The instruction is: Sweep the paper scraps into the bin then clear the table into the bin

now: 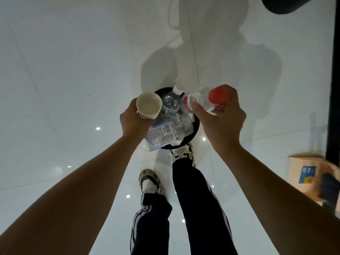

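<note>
A round black bin (195, 128) stands on the white floor below my hands, holding clear plastic bottles (172, 102) and crumpled wrapping. My left hand (135, 120) grips a white paper cup (148, 105) with its mouth facing up, and under the same hand hangs a clear bottle with a blue-and-white printed label (160, 135), over the bin's near left rim. My right hand (222, 116) grips a clear bottle with a red cap (202, 99) lying sideways above the bin's right side.
My two feet in patterned sneakers (150, 182) stand right behind the bin on glossy white tiles. A cardboard box (309, 173) sits at the right edge, beside a dark vertical post (334, 89). A dark object fills the top right corner.
</note>
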{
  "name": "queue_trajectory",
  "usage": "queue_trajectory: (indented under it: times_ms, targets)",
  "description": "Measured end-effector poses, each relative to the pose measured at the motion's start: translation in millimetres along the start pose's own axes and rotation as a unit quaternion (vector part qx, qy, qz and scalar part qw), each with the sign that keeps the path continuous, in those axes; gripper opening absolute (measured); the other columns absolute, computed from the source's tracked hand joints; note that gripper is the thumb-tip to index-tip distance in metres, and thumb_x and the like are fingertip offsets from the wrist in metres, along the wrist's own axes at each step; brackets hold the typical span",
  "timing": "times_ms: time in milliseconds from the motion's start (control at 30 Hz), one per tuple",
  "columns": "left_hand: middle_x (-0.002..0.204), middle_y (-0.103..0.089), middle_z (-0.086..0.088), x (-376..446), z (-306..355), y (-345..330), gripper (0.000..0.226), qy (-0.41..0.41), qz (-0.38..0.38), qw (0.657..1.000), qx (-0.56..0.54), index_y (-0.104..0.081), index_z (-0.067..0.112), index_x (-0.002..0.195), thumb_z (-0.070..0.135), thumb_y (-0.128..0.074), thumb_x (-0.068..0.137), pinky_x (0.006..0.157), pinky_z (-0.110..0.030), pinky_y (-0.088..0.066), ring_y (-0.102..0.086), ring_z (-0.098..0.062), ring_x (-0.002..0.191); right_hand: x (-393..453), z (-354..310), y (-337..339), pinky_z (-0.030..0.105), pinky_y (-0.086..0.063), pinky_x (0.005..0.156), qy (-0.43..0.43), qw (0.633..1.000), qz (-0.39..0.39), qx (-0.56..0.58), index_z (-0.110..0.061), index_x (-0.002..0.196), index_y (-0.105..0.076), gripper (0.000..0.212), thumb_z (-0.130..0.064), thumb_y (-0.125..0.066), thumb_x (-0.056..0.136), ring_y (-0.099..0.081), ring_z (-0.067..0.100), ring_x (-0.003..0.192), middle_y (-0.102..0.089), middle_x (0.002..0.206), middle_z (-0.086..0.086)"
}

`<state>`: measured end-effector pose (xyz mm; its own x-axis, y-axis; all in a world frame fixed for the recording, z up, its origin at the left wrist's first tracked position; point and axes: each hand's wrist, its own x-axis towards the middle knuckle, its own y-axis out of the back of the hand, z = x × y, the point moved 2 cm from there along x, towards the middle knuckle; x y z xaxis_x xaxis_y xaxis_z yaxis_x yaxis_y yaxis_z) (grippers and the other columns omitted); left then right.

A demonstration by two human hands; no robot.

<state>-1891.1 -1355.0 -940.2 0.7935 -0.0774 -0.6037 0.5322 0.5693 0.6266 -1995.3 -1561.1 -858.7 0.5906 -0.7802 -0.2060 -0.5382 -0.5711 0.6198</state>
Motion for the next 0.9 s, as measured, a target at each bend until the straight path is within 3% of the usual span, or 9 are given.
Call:
queue_trajectory:
  times_ms: [200,367,500,633,733,800,900]
  targets:
    - [0.107,-0.065,0.007,7,2,-4,0.075,0.005,-0.052,0.997,0.049,-0.057,0.027,0.116,0.031,-0.092,0.050,0.086,-0.039,-0.050,-0.059,-0.018,0.099,-16,8,-3,0.002,-0.047,0.064,-0.018,0.999,-0.036,-0.014,-0.015,0.104,-0.062,0.050,-0.048,-0.082,0.073,-0.066,-0.001,0.068,-0.067,0.082,-0.014]
    - [0.109,-0.054,0.018,4,1,0,0.078,0.002,-0.063,0.998,0.025,-0.051,0.032,0.122,0.033,-0.090,0.054,0.083,-0.030,-0.040,-0.050,-0.011,0.103,-19,22,-12,0.017,-0.057,0.078,-0.058,0.998,-0.037,-0.003,-0.017,0.108,-0.060,0.048,-0.048,-0.080,0.078,-0.068,0.003,0.080,-0.069,0.089,-0.011]
    - [0.113,-0.062,0.011,6,-1,-1,0.063,0.002,-0.064,0.997,0.036,-0.053,0.028,0.122,0.039,-0.083,0.068,0.086,-0.035,-0.046,-0.056,-0.015,0.105,-9,29,-26,0.001,-0.045,0.070,-0.049,0.996,-0.069,-0.026,-0.020,0.109,-0.058,0.048,-0.047,-0.082,0.076,-0.062,-0.010,0.075,-0.060,0.084,-0.027]
    - [0.116,-0.065,0.004,10,-1,-3,0.058,-0.007,-0.056,0.996,0.076,-0.055,0.022,0.123,0.039,-0.080,0.073,0.080,-0.031,-0.044,-0.058,-0.019,0.105,-13,30,-43,0.021,-0.052,0.069,0.035,0.986,-0.150,-0.068,-0.013,0.113,-0.059,0.051,-0.038,-0.085,0.076,-0.066,0.010,0.078,-0.070,0.094,-0.007]
    - [0.114,-0.066,0.000,8,3,-1,0.057,-0.003,-0.080,0.991,0.103,-0.056,0.019,0.122,0.039,-0.079,0.074,0.080,-0.032,-0.046,-0.060,-0.022,0.101,-25,20,-59,0.025,-0.049,0.073,0.071,0.965,-0.222,-0.122,-0.018,0.116,-0.060,0.052,-0.034,-0.086,0.074,-0.066,0.015,0.090,-0.070,0.104,-0.002]
    - [0.112,-0.066,-0.004,4,7,6,0.058,-0.005,-0.086,0.990,0.114,-0.057,0.016,0.121,0.042,-0.079,0.074,0.077,-0.031,-0.042,-0.059,-0.023,0.097,-36,12,-68,0.031,-0.054,0.081,0.086,0.953,-0.247,-0.151,-0.019,0.118,-0.060,0.054,-0.033,-0.086,0.074,-0.064,0.017,0.102,-0.068,0.112,-0.001]
    - [0.126,-0.062,-0.005,-3,9,24,0.063,-0.001,-0.072,0.991,0.115,-0.052,0.017,0.133,0.027,-0.079,0.077,0.088,-0.033,-0.044,-0.057,-0.025,0.114,-47,6,-72,0.041,-0.051,0.100,0.071,0.945,-0.266,-0.179,-0.018,0.133,-0.052,0.067,-0.037,-0.083,0.077,-0.054,0.022,0.124,-0.061,0.132,0.003]
